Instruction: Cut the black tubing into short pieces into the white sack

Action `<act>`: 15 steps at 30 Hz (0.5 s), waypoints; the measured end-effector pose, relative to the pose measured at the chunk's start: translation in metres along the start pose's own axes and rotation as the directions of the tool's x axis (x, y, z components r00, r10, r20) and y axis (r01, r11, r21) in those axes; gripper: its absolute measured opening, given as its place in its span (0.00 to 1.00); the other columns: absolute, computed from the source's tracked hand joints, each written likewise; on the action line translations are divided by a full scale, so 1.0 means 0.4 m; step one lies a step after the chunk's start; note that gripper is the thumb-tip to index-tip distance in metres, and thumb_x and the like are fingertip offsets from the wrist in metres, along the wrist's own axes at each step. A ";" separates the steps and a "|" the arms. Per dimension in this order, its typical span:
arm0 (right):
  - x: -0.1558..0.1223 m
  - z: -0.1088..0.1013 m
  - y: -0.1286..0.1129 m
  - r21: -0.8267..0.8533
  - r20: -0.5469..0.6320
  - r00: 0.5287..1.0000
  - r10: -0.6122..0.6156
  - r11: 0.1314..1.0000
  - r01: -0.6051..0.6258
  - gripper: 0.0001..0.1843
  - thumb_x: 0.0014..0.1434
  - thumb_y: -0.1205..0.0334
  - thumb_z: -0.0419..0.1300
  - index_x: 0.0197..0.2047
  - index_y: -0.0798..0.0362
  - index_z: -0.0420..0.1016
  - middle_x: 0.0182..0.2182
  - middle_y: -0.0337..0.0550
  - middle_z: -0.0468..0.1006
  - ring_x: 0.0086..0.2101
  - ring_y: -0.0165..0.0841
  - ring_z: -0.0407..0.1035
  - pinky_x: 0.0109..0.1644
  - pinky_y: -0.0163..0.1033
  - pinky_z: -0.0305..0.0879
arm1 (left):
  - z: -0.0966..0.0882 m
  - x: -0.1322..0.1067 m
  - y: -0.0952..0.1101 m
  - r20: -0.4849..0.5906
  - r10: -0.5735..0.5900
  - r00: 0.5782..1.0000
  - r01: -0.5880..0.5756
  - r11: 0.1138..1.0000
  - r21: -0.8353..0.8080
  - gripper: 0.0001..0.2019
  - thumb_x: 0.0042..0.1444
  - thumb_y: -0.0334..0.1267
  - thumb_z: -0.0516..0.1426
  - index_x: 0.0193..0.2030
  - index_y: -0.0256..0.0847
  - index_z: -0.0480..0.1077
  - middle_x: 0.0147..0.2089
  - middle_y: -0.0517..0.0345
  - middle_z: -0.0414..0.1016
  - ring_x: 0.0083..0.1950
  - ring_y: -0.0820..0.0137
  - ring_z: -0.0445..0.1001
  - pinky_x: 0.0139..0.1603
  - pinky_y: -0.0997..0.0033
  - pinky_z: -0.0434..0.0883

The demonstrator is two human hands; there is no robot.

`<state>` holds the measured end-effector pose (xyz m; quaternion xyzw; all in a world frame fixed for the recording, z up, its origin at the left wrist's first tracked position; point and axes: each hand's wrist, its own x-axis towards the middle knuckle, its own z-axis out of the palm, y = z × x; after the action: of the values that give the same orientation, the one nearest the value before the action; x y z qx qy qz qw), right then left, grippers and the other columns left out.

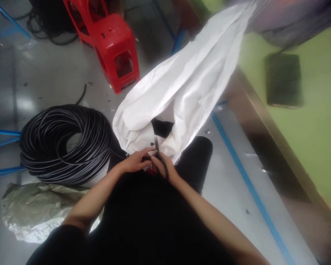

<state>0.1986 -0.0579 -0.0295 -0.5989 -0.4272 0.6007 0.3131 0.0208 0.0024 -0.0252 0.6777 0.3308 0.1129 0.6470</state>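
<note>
My right hand (165, 166) is closed around a pair of black scissors (157, 147), their blades pointing away from me. Just beside it, my left hand (135, 162) is closed where a strand from the coil of black cable (63, 143) runs into it. The fingers of both hands nearly meet at my lap, and something small and red (150, 170) shows between them, too hidden to name. A white woven sack (179, 92) lies across my legs with its open mouth toward my hands. A small dark bit (152, 143) rests on it by the scissor tips.
Red plastic stools (114, 40) stand on the floor ahead. A crumpled plastic bag (38, 209) lies behind the coil, nearer me. More black cable (51, 18) sits at the far left. To the right is a green-topped table (317, 121) bearing a dark block (283, 79).
</note>
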 end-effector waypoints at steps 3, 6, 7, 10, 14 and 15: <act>0.001 -0.001 0.005 0.037 -0.042 0.998 0.039 0.999 -0.037 0.17 0.58 0.45 0.56 0.34 0.51 0.67 0.16 0.33 0.67 0.17 0.29 0.63 0.23 0.35 0.62 | -0.007 -0.016 -0.008 -0.014 -0.028 1.000 0.029 0.995 0.092 0.30 0.57 0.39 0.56 0.66 0.41 0.55 0.50 0.51 0.75 0.48 0.67 0.73 0.52 0.65 0.68; 0.008 -0.007 0.003 0.061 -0.107 0.991 0.080 0.995 -0.074 0.19 0.57 0.43 0.57 0.32 0.51 0.66 0.16 0.33 0.67 0.17 0.29 0.63 0.22 0.35 0.62 | -0.024 -0.030 -0.020 -0.074 -0.045 0.996 0.062 0.965 0.255 0.20 0.58 0.43 0.56 0.56 0.41 0.67 0.47 0.52 0.76 0.45 0.66 0.74 0.48 0.67 0.68; 0.011 -0.009 0.001 0.066 -0.127 0.988 0.092 0.994 -0.084 0.19 0.57 0.43 0.57 0.31 0.52 0.66 0.16 0.33 0.66 0.17 0.29 0.63 0.22 0.35 0.62 | -0.030 -0.033 -0.023 -0.085 -0.037 0.996 0.061 0.952 0.299 0.16 0.59 0.45 0.55 0.51 0.40 0.71 0.44 0.53 0.76 0.42 0.67 0.73 0.46 0.69 0.68; 0.017 -0.013 -0.005 0.051 -0.141 0.985 0.098 0.994 -0.092 0.22 0.57 0.40 0.54 0.30 0.52 0.66 0.17 0.35 0.68 0.19 0.29 0.65 0.24 0.35 0.64 | -0.045 -0.036 -0.025 -0.169 -0.010 0.986 0.071 0.930 0.359 0.15 0.62 0.46 0.51 0.41 0.39 0.74 0.35 0.57 0.75 0.35 0.71 0.71 0.39 0.73 0.67; 0.005 -0.011 0.004 0.001 -0.052 0.998 0.028 1.000 -0.028 0.24 0.60 0.39 0.49 0.39 0.53 0.67 0.22 0.38 0.72 0.24 0.31 0.68 0.29 0.36 0.66 | -0.055 -0.024 -0.016 -0.347 0.016 0.938 0.106 0.938 0.330 0.16 0.62 0.46 0.50 0.37 0.37 0.73 0.32 0.59 0.73 0.33 0.73 0.69 0.37 0.75 0.65; 0.000 -0.010 0.007 -0.039 -0.020 1.000 0.007 0.999 -0.007 0.24 0.60 0.40 0.49 0.42 0.52 0.67 0.24 0.38 0.73 0.25 0.32 0.68 0.31 0.37 0.66 | -0.056 -0.020 -0.013 -0.366 0.023 0.930 0.105 0.940 0.325 0.16 0.62 0.46 0.50 0.36 0.37 0.73 0.31 0.59 0.72 0.33 0.73 0.68 0.36 0.75 0.65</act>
<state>0.2028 -0.0588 -0.0318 -0.6121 -0.4336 0.5875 0.3035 0.0002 0.0154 -0.0249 0.7387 0.4738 0.1645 0.4503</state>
